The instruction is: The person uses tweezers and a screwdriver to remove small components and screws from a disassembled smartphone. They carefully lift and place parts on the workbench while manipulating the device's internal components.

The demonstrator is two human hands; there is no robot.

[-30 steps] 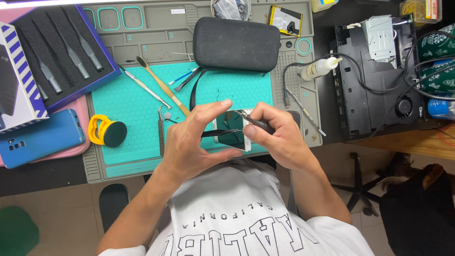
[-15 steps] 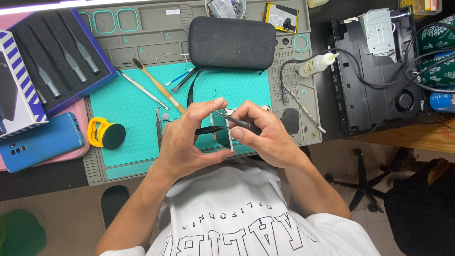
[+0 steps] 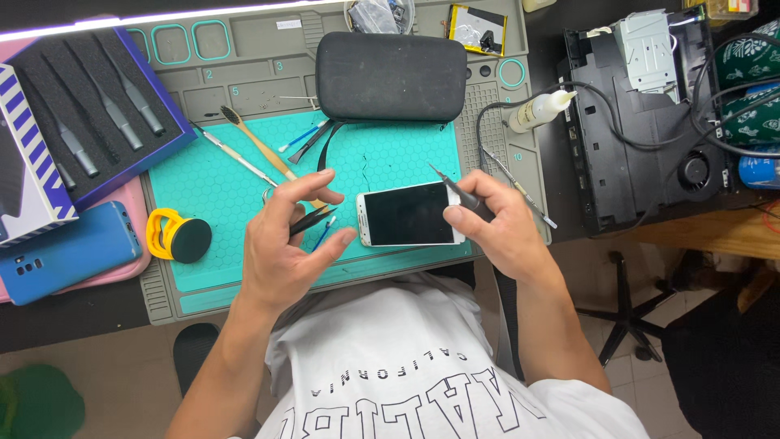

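A white smartphone with a dark screen lies face up on the teal work mat. My right hand rests at the phone's right end and grips a thin dark screwdriver whose tip points up and left. My left hand is just left of the phone, thumb tip touching its lower left corner, and it holds black tweezers between the fingers.
A dark zip case lies behind the mat. A yellow suction cup, a brush, a blue phone, a boxed tool set, a small bottle and an opened black device surround the mat.
The phone was held up edge-on between both hands; now it lies flat, screen up, on the mat. My hands have parted, the left shifting left, the right to the phone's right end.
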